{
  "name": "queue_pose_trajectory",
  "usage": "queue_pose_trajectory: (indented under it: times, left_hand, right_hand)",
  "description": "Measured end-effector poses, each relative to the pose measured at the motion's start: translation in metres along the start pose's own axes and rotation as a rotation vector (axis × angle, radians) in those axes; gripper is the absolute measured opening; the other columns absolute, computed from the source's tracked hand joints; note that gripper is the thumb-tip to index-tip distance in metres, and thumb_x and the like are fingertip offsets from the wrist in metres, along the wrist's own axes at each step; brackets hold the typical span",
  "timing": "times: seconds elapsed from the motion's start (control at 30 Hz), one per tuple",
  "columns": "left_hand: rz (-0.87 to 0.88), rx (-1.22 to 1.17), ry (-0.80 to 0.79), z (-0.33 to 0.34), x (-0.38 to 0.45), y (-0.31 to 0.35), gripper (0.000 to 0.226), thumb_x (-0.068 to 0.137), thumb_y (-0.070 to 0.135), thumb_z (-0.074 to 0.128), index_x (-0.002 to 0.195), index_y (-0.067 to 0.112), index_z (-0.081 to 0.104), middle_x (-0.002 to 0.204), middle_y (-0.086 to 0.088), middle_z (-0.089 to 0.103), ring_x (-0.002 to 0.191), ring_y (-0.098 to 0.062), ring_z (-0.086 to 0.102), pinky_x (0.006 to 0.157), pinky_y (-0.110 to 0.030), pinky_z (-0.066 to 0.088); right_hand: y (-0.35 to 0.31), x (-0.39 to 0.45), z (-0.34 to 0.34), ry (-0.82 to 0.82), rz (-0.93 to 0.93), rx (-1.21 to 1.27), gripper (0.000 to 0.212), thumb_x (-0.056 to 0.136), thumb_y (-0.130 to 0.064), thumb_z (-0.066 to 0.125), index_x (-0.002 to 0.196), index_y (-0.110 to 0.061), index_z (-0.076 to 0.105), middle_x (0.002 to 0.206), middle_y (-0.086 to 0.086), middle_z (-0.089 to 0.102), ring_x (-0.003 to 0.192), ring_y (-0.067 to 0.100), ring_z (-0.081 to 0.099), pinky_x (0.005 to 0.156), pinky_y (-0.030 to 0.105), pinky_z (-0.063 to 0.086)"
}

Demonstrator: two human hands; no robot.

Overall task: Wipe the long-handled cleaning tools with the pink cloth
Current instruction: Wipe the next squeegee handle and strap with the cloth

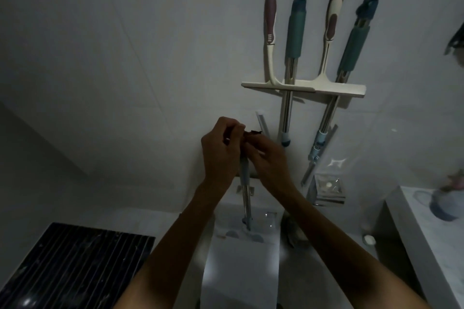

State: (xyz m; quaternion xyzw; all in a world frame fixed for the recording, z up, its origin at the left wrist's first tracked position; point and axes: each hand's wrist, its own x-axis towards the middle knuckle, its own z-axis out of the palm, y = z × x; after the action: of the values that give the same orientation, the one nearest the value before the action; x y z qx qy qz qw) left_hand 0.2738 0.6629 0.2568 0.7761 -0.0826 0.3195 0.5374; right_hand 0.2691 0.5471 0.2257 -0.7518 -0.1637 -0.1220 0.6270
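1. We note both hands, left (221, 148) and right (270, 158), pinching a dark cloth (252, 133) atop a pole (245, 195).
2. The pole's foot stands in a white bucket (241, 246).
3. Four tools (296, 30) hang on the wall.

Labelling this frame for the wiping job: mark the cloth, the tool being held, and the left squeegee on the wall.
cloth (252, 133), head view, dark bunched edge showing between the hands.
held tool (246, 202), head view, its metal shaft below the hands.
left squeegee (270, 20), head view, its purple grip.
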Motion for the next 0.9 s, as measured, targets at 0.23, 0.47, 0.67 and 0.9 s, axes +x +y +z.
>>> queue_pose_trajectory:
  times: [0.23,0.47,0.67,0.9]
  left_hand:
    - [0.056,-0.016,-0.075,-0.021,0.013,-0.009,0.011,0.096,0.004,0.061,0.085,0.005,0.063,0.075,0.012,0.062,0.067,-0.002,0.063,0.062,-0.014,0.050]
    - [0.100,0.002,-0.264,-0.049,0.030,-0.026,0.012,0.096,0.003,0.060,0.100,-0.003,0.069,0.080,0.009,0.065,0.065,0.004,0.065,0.059,-0.009,0.050]
    - [0.207,0.078,-0.281,-0.062,0.049,-0.040,0.023,0.088,-0.004,0.062,0.068,0.005,0.057,0.056,-0.004,0.056,0.052,-0.015,0.054,0.052,-0.019,0.043]
    - [0.056,-0.051,-0.336,-0.060,0.062,-0.052,0.021,0.088,0.015,0.059,0.068,0.018,0.065,0.061,0.005,0.066,0.057,-0.009,0.063,0.059,-0.022,0.049]
  right_hand:
    - [-0.010,0.011,0.018,0.128,-0.017,0.002,0.017,0.097,-0.007,0.060,0.085,-0.018,0.065,0.076,-0.010,0.065,0.071,-0.001,0.066,0.068,0.013,0.053]
    - [-0.030,0.034,0.047,0.227,-0.142,-0.016,0.021,0.102,0.005,0.046,0.086,-0.003,0.057,0.079,-0.001,0.057,0.072,-0.003,0.060,0.063,0.012,0.050]
    - [-0.021,0.051,0.039,0.103,-0.175,-0.271,0.022,0.096,-0.005,0.056,0.075,-0.009,0.062,0.072,-0.004,0.058,0.065,0.011,0.055,0.059,0.026,0.045]
    - [-0.011,0.059,0.047,0.156,-0.122,-0.218,0.029,0.095,-0.033,0.053,0.078,-0.013,0.064,0.070,-0.002,0.060,0.067,0.016,0.057,0.060,0.034,0.045]
